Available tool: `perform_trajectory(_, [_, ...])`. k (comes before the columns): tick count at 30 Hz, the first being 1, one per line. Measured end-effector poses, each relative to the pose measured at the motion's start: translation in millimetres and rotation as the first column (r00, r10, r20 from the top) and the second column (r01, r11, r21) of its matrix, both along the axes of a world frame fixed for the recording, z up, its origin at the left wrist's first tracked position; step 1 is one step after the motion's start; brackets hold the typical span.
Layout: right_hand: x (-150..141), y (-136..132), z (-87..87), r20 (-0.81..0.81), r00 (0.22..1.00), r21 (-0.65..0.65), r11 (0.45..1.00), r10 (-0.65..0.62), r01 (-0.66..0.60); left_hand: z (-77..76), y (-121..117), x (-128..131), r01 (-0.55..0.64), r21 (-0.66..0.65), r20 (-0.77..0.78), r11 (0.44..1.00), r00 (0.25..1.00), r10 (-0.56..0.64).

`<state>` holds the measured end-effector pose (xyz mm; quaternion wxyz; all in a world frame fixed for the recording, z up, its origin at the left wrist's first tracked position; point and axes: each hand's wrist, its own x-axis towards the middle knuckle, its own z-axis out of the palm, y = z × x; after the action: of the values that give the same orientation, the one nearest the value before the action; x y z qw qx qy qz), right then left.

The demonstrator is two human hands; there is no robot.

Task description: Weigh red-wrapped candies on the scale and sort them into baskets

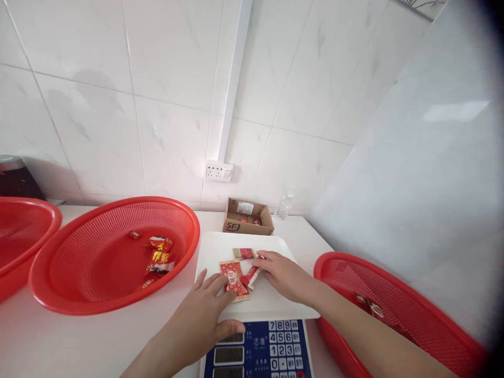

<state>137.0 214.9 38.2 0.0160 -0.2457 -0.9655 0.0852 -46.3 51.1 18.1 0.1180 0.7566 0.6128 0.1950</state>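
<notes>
My left hand [208,307] reaches over the near left edge of the white weighing tray [275,310], its fingers spread and touching or just over a large red patterned snack packet [233,278]. My right hand [285,275] is on the tray's right side. Its fingers are closed on the upper end of a slim red-and-white packet [252,277], partly hidden by them. Behind these, a small red and gold packet [244,253] lies flat on the tray. Below the tray shows the scale's blue keypad panel [260,349], partly covered by my left thumb.
A red mesh basket [114,210] with several wrapped snacks [160,257] stands at left. Another red basket [27,205] is at the far left, a third [338,262] at right. Behind the scale are a cardboard box [248,227] and a clear plastic bottle [284,206], near the tiled wall.
</notes>
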Motion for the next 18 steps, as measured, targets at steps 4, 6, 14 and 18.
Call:
perform_trajectory(4, [0.5,0.4,0.8,-0.011,1.000,-0.066,0.998,0.007,-0.008,-6.4,1.5,-2.6,-0.018,-0.064,-0.027,0.998,0.999,0.016])
perform_trajectory(6, [-0.3,0.7,-2.1,-0.048,0.999,-0.072,0.997,0.013,-0.016,-9.0,3.4,-3.7,-0.024,-0.071,-0.031,0.997,0.999,0.022])
perform_trajectory(14, [-2.9,-0.3,-4.5,-0.002,0.991,-0.108,0.985,-0.133,0.132,-6.4,4.9,-3.0,-0.026,-0.103,-0.066,0.994,0.998,0.019])
perform_trajectory(18, [-1.6,0.7,1.8,0.049,0.978,-0.086,0.975,-0.201,0.204,-6.8,3.8,-3.6,-0.024,-0.098,-0.060,0.995,0.998,0.018])
